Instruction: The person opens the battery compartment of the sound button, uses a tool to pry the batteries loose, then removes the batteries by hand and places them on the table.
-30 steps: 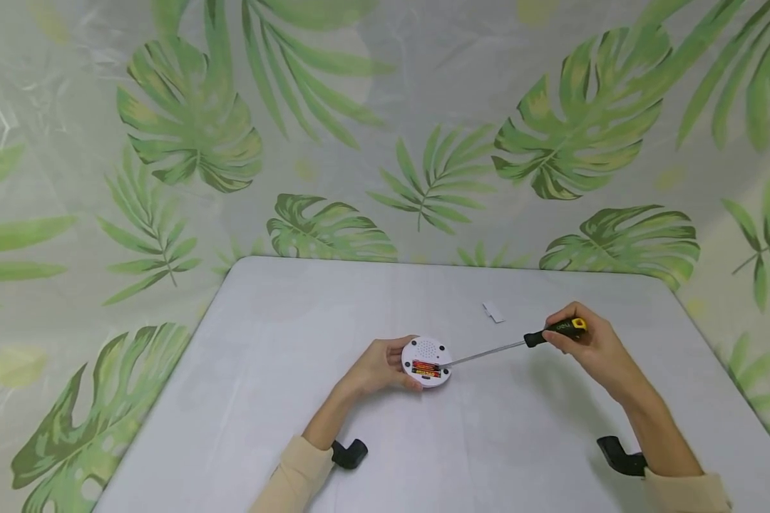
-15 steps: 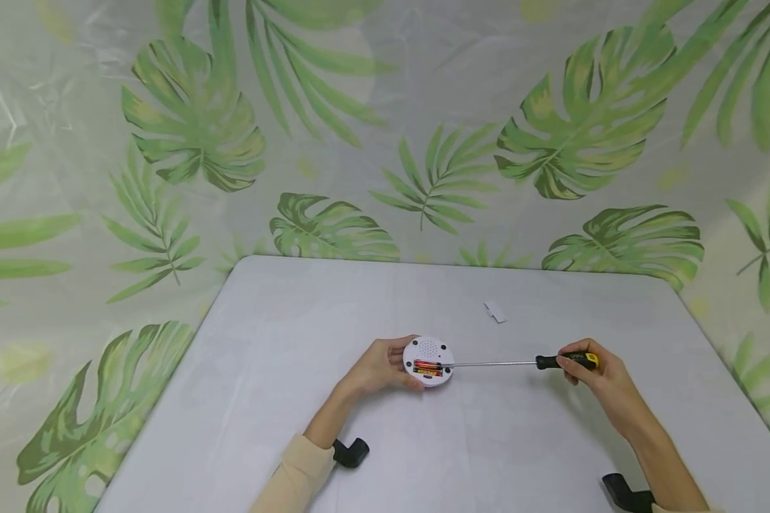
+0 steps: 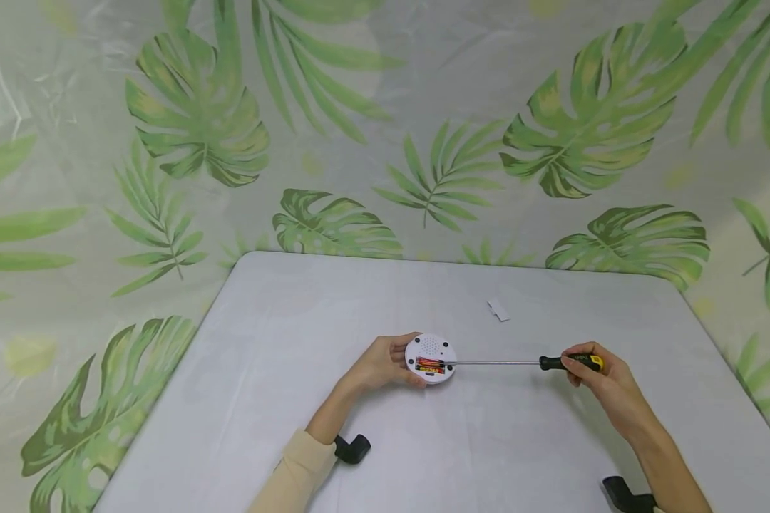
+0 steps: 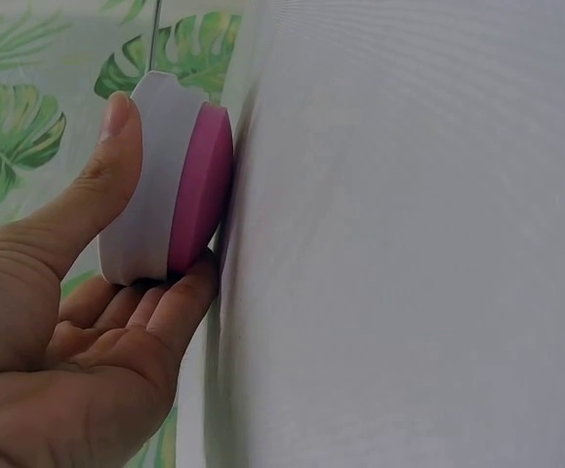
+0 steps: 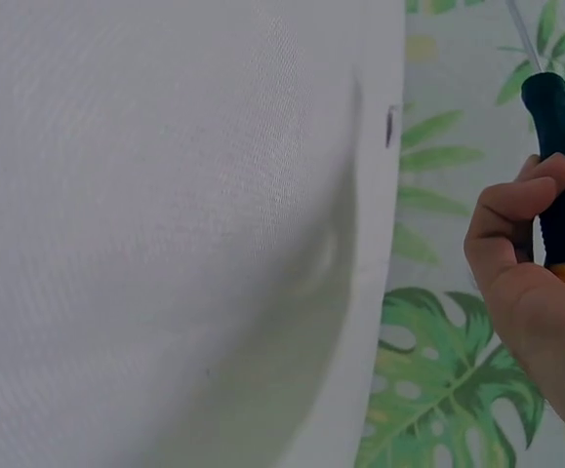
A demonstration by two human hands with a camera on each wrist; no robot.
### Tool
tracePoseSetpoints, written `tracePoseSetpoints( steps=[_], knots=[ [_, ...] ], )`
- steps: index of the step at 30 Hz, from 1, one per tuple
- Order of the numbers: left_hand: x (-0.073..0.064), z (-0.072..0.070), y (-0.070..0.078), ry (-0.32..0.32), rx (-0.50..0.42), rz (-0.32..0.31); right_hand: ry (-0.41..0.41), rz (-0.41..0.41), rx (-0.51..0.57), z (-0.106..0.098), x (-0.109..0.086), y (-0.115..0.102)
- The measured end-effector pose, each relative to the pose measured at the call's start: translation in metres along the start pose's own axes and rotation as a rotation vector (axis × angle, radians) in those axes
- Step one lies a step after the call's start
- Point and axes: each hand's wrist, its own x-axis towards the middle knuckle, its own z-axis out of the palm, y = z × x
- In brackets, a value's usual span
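So that the round device (image 3: 430,348) presumably sits steady, my left grip (image 3: 381,362) clamps its left side, on or near the surface (image 3: 282,320); my right grip (image 3: 606,381) clasps the screwdriver handle (image 3: 554,363), letting the shaft (image 3: 497,363) reach the batteries (image 3: 430,366) from the right.

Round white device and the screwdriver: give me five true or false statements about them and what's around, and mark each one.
1. The right hand holds the screwdriver by its handle. True.
2. The left hand holds nothing. False: it grips the round white device.
3. Batteries show in the device's open compartment. True.
4. The screwdriver's shaft points away from the device. False: it points toward it.
5. The small white piece lies on the table, apart from both hands. True.
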Motion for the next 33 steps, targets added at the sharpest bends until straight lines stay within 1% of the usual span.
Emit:
tracePoseSetpoints(
  steps=[8,13,18,23,29,31,33],
  knots=[
    [0.001,0.000,0.000,-0.006,0.002,0.007,0.002,-0.012,0.097,-0.004,-0.003,0.003],
    [0.001,0.001,0.000,-0.003,0.003,0.004,0.010,-0.041,0.100,-0.008,-0.007,0.001],
    [0.000,0.001,0.001,-0.001,-0.003,0.005,-0.001,-0.099,0.036,-0.007,-0.009,-0.011],
    [-0.001,0.001,0.001,-0.004,-0.012,0.009,-0.027,-0.162,-0.028,0.000,-0.010,-0.027],
    [0.000,0.001,-0.001,-0.009,-0.009,0.021,-0.012,-0.221,-0.260,0.011,-0.013,-0.047],
    [0.000,0.001,0.000,-0.010,-0.011,0.023,-0.006,-0.239,-0.306,0.013,-0.013,-0.053],
    [0.001,0.001,0.000,-0.010,-0.008,0.023,-0.004,-0.256,-0.330,0.015,-0.013,-0.058]
  ],
)
